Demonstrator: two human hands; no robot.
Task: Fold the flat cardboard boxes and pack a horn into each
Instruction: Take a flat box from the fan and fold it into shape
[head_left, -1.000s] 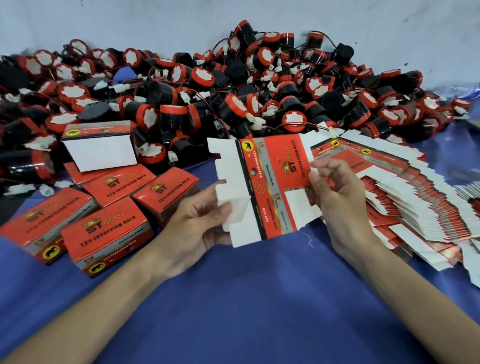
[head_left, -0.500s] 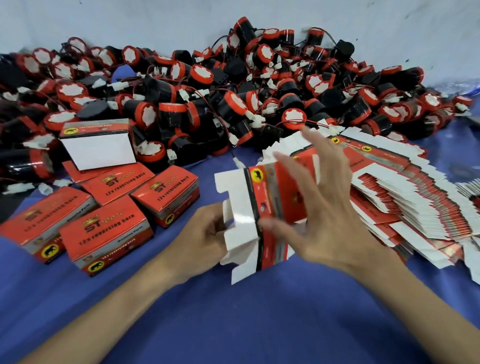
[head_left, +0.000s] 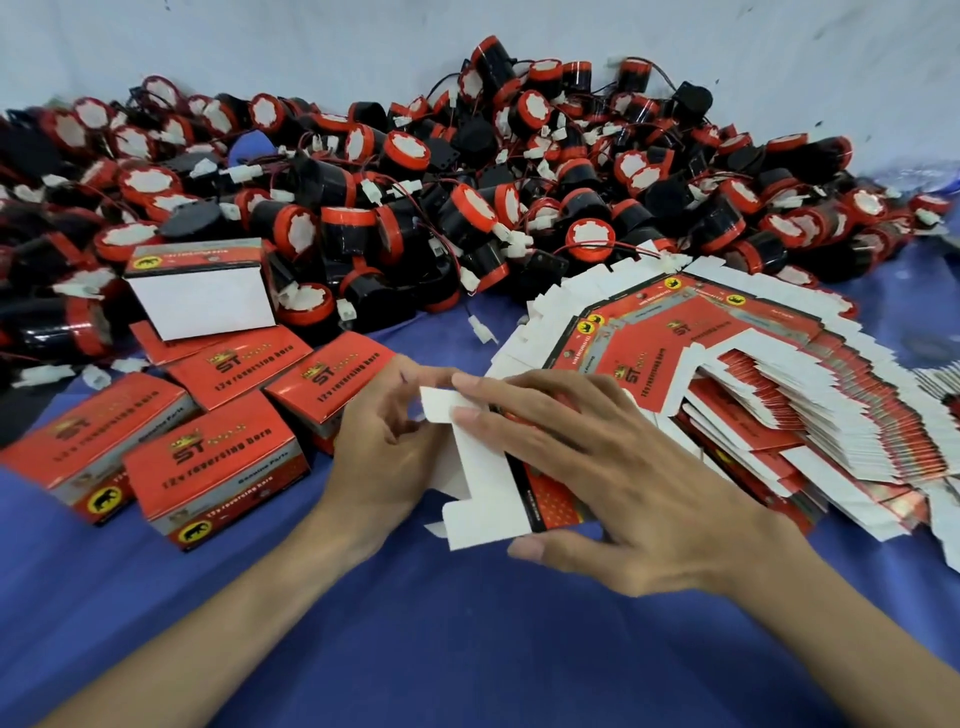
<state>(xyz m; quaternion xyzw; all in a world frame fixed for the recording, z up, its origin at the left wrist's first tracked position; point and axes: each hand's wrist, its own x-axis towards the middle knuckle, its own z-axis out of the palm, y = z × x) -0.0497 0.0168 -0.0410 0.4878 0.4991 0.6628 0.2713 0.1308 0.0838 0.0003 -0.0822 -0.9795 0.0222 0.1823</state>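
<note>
- Left hand (head_left: 387, 457): fingers curled, gripping box (head_left: 483, 493) from its left side.
- Right hand (head_left: 613, 478): palm down, fingers straight and spread, pressing on box; thumb stretched out.
- Both forearms bare, angled inward toward each other.

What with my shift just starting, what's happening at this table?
A person is folding a box over the blue cloth. The left hand grips its white flap end. The right hand lies spread across it, fingers straight, pressing the flap. No horn is in it yet. Folded boxes sit to the left, loose horns are piled behind, and flat boxes are stacked on the right.
</note>
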